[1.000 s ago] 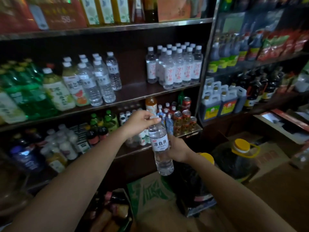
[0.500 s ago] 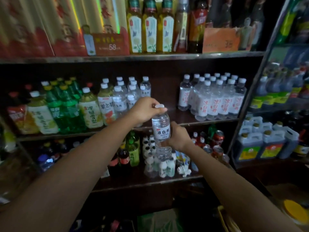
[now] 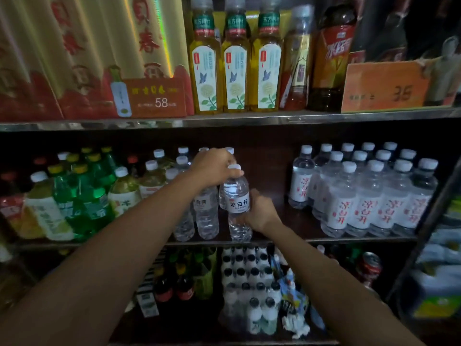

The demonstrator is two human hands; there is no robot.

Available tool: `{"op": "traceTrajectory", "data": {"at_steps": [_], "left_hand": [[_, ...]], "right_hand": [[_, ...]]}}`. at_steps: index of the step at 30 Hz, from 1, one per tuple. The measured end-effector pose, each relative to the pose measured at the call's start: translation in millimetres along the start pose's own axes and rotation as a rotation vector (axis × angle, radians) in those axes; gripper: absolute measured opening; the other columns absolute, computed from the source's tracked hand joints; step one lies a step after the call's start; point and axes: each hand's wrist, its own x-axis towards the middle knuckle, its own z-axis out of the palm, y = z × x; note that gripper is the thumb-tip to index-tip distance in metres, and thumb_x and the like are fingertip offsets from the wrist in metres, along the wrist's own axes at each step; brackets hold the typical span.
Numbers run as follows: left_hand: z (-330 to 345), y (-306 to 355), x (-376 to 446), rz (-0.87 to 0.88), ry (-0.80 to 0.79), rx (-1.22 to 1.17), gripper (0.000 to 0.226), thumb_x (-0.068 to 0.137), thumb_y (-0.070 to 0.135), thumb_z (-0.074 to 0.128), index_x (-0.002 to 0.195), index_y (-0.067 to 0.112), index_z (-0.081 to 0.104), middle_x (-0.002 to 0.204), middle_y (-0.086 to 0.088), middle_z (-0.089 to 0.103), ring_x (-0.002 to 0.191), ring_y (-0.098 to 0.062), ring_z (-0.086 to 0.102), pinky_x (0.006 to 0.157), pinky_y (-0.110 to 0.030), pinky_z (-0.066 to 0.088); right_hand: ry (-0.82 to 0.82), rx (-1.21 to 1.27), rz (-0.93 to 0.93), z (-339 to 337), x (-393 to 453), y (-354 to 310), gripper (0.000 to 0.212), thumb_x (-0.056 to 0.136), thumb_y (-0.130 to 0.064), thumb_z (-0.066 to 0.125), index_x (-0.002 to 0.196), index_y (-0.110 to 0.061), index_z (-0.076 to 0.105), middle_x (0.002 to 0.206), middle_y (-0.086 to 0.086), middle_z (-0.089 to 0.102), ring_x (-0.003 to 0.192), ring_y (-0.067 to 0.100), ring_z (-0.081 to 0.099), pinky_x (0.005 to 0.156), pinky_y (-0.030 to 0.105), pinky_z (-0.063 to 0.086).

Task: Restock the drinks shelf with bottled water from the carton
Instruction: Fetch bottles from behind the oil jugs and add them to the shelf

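Now both hands are gripping a water bottle (image 3: 237, 203) at frame centre: left hand (image 3: 214, 168) pinching its cap, right hand (image 3: 259, 213) clasping its body on the middle shelf (image 3: 311, 239).

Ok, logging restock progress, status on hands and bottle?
Left hand grips cap, right hand grips lower body. Water bottle upright at shelf front edge. Neighbouring water bottles close left.
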Motion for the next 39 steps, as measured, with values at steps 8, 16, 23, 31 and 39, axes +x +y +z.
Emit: {"op": "traceTrajectory", "data": {"at_steps": [8, 16, 23, 31, 39], "left_hand": [[29, -22, 46, -0.062, 0.0, 0.152, 0.035, 0.085, 0.053, 0.058, 0.089, 0.02, 0.071, 0.089, -0.002, 0.07, 0.089, -0.022, 0.064, 0.074, -0.03, 0.041], [28, -48, 70, -0.092, -0.026, 0.185, 0.033, 0.082, 0.052, 0.062, 0.103, 0.027, 0.07, 0.103, -0.003, 0.069, 0.096, -0.025, 0.064, 0.077, -0.033, 0.049], [29, -40, 69, -0.126, -0.002, 0.111, 0.045, 0.08, 0.044, 0.069, 0.121, 0.025, 0.064, 0.107, -0.004, 0.07, 0.099, -0.024, 0.064, 0.08, -0.036, 0.052], [21, -22, 37, -0.13, 0.061, 0.143, 0.045, 0.084, 0.041, 0.062, 0.125, 0.022, 0.059, 0.111, -0.007, 0.068, 0.103, -0.028, 0.062, 0.08, -0.032, 0.048], [0, -11, -50, -0.084, 0.152, 0.011, 0.039, 0.091, 0.038, 0.055, 0.121, 0.014, 0.062, 0.114, -0.011, 0.067, 0.104, -0.029, 0.062, 0.083, -0.04, 0.052]], "right_hand": [[-0.05, 0.065, 0.038, 30, 62, 17, 0.061, 0.062, -0.033, 0.085, 0.111, -0.015, 0.054, 0.106, 0.007, 0.069, 0.098, 0.025, 0.066, 0.081, 0.04, 0.056], [-0.001, 0.02, 0.072, 47, 89, 4, 0.057, 0.077, -0.024, 0.076, 0.116, -0.005, 0.039, 0.111, 0.019, 0.063, 0.105, 0.037, 0.061, 0.077, 0.036, 0.05], [-0.09, -0.012, 0.168, 41, 88, 6, 0.068, 0.067, -0.043, 0.082, 0.118, -0.012, 0.048, 0.12, 0.009, 0.062, 0.111, 0.028, 0.061, 0.083, 0.034, 0.051], [-0.103, -0.057, 0.176, 7, 63, -1, 0.071, 0.066, -0.043, 0.083, 0.119, -0.009, 0.051, 0.122, 0.01, 0.06, 0.111, 0.026, 0.059, 0.084, 0.032, 0.051], [0.006, 0.114, 0.161, -17, -10, -23, 0.03, 0.075, -0.033, 0.079, 0.066, -0.02, 0.053, 0.079, 0.011, 0.069, 0.068, 0.02, 0.062, 0.074, 0.041, 0.057]]}}
